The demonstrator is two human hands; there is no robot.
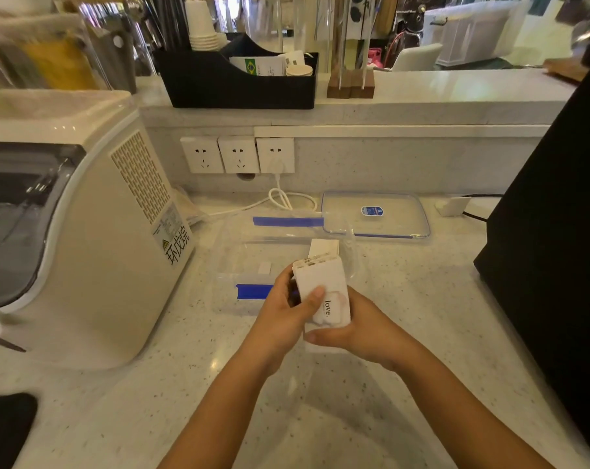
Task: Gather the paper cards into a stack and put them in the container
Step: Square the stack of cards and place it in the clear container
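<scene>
A thick stack of white paper cards (320, 279), its top card printed "love.", is held above the near edge of a clear plastic container (249, 245) with blue clips. My left hand (283, 316) grips the stack from the left, thumb across the top card. My right hand (357, 330) supports it from below and the right. Another white card (324, 247) shows just behind the stack; I cannot tell whether it lies in the container. A small white piece (264, 267) lies in the container.
The container's clear lid (401, 214) lies behind it to the right. A white appliance (84, 238) stands at the left, a black machine (550, 231) at the right. Wall sockets (237, 154) with a white cable (286, 198) sit behind; a black organizer (219, 82) is on the shelf.
</scene>
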